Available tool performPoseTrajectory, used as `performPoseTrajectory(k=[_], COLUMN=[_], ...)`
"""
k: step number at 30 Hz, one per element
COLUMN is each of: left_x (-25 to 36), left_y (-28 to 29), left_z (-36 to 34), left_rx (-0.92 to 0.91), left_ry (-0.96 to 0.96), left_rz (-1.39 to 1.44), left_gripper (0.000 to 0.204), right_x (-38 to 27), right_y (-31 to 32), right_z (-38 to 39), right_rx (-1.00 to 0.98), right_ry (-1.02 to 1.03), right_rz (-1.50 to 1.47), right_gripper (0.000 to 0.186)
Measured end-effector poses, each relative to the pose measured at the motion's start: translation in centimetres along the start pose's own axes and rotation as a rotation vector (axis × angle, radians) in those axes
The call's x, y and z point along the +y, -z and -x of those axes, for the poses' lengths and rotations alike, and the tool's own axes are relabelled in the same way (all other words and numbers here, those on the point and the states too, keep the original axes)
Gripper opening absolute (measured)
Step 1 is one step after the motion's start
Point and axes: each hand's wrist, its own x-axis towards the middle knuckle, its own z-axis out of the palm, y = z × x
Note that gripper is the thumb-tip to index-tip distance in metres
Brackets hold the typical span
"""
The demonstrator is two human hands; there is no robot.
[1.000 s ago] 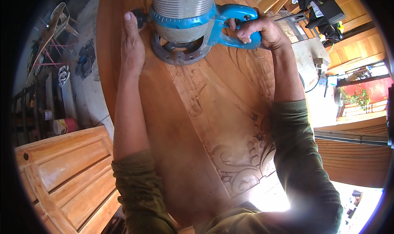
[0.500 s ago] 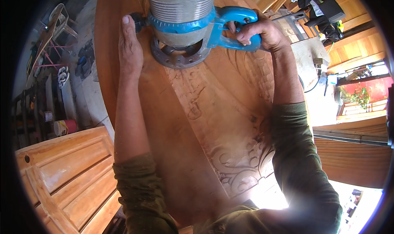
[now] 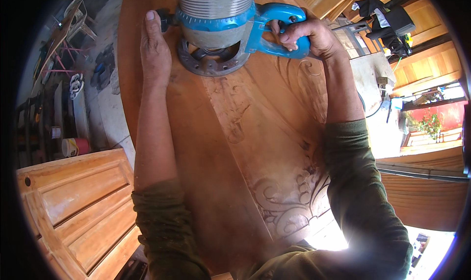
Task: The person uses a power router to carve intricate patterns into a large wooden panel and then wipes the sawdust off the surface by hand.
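Observation:
A router (image 3: 217,37) with a ribbed grey body, blue collar and round metal base stands upright on a large carved wooden panel (image 3: 206,147). My right hand (image 3: 314,37) is wrapped round its blue loop handle, fingers curled through the opening. On the other side, my left hand (image 3: 156,52) holds the router by its black side knob (image 3: 168,19). That thumb points up along the knob; the other fingers are mostly hidden. Carved scrolls (image 3: 287,201) run along the panel's right part, nearer to me, and fine dust hazes the wood.
A panelled wooden door (image 3: 83,201) lies at the lower left. Beyond the panel's left side are a pink-and-white bucket (image 3: 76,147) and a chair (image 3: 78,22). Dark bags or cloths (image 3: 387,22) sit at the far right, above a grey surface (image 3: 365,74) with a cable.
The view has shifted slightly, and the router with both hands sits a little higher in it. Both hands keep their hold.

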Motion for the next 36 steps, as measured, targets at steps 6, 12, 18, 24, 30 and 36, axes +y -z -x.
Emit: performPoseTrajectory(k=[6, 12, 18, 24, 30, 36], left_x=[-0.2, 0.0, 0.7, 0.7, 1.1, 0.6], left_y=[0.0, 0.2, 0.1, 0.5, 0.3, 0.4], left_z=[-0.3, -0.5, -0.2, -0.6, -0.2, -0.2], left_rx=[0.144, 0.227, 0.321, 0.313, 0.19, 0.151], left_ry=[-0.052, -0.09, -0.115, -0.11, -0.048, -0.022], left_rz=[0.079, 0.079, 0.004, -0.003, 0.135, 0.149], left_gripper=[0.076, 0.064, 0.057, 0.056, 0.063, 0.084], right_x=[0.2, 0.0, 0.1, -0.1, -0.1, 0.0], right_y=[-0.5, -1.0, -1.1, -1.2, -1.5, -1.0], right_z=[-0.5, -1.3, -1.2, -1.3, -1.5, -1.8], right_rx=[0.008, -0.024, -0.007, -0.041, -0.05, -0.032], right_ry=[-0.029, -0.009, 0.038, 0.023, 0.008, 0.06], right_rz=[-0.031, -0.002, 0.032, 0.017, -0.016, 0.03], right_gripper=[0.015, 0.014, 0.015, 0.014, 0.015, 0.014])
